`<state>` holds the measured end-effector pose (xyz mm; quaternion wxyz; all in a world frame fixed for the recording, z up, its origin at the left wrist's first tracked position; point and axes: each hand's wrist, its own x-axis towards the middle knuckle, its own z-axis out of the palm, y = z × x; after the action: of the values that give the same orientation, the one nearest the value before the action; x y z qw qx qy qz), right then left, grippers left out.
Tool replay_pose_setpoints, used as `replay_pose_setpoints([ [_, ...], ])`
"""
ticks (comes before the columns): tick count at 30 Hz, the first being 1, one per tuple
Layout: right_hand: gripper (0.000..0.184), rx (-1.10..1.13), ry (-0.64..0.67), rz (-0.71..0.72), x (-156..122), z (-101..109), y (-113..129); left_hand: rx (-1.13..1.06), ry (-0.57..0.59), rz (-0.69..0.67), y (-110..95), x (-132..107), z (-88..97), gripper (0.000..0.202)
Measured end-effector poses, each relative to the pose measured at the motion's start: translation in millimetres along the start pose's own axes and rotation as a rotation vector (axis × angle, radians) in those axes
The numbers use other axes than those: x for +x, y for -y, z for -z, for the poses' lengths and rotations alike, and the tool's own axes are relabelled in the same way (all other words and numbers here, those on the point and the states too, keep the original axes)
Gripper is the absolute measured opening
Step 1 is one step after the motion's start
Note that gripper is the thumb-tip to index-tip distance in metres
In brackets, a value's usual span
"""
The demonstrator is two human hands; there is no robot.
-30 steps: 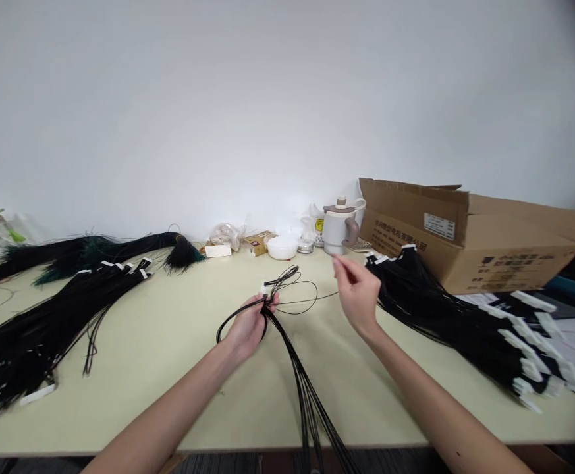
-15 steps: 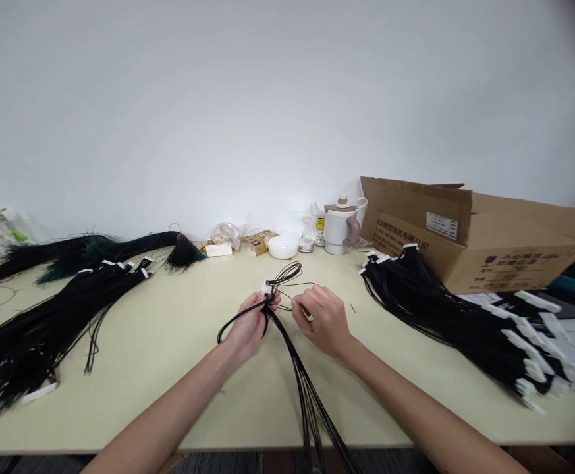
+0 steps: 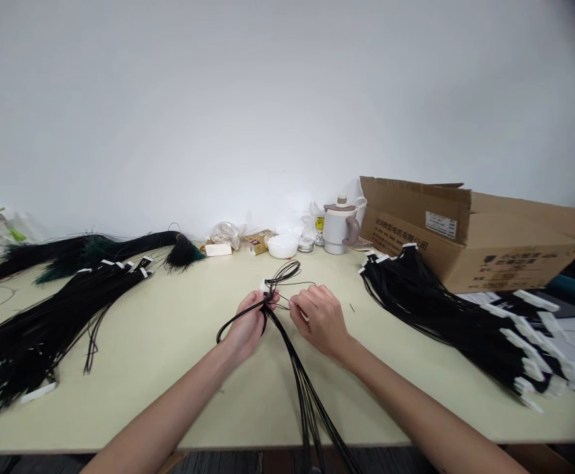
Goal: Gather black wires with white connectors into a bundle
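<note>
My left hand (image 3: 248, 326) is closed around a bundle of thin black wires (image 3: 303, 382) near a small white connector (image 3: 266, 288) at their top. The wires trail down toward me over the table's front edge, and thin loops (image 3: 287, 271) stick out beyond the fist. My right hand (image 3: 318, 318) is closed just right of the left hand, pinching a small white piece with a thin wire between the fingertips.
A pale table (image 3: 168, 329) carries a pile of black wire harnesses (image 3: 35, 329) on the left and another with white tags (image 3: 465, 322) on the right. A cardboard box (image 3: 475, 237) stands back right. A white kettle (image 3: 339, 227), a bowl (image 3: 282, 247) and small items line the wall.
My right hand came down from its raised spot on the right and moved left beside my left hand, closing on a small white piece. My left hand has stayed put.
</note>
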<state>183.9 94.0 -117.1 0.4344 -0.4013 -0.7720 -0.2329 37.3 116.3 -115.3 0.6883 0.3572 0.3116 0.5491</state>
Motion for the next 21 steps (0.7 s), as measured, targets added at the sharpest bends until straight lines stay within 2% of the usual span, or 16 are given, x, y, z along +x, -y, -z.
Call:
replay_pose_setpoints([
  [4,0.020,0.064,0.079,-0.069,-0.1,1.0,1.1,0.064,0.030,-0.059,1.3,2.0,3.2,0.019],
  [11,0.021,0.356,0.213,-0.356,-0.7,0.5,-0.6,0.173,0.049,-0.125,6.6,6.8,9.2,0.026],
  [14,0.025,0.425,0.237,-0.428,0.9,1.6,-2.2,0.203,0.063,-0.149,6.5,5.7,8.0,0.027],
  [16,0.026,0.389,0.219,-0.398,2.0,3.8,-3.1,0.231,0.068,-0.159,5.3,3.5,5.5,0.028],
  [21,0.017,0.060,0.133,-0.120,3.2,8.0,-3.2,0.364,0.062,-0.166,5.4,-0.2,2.1,0.030],
])
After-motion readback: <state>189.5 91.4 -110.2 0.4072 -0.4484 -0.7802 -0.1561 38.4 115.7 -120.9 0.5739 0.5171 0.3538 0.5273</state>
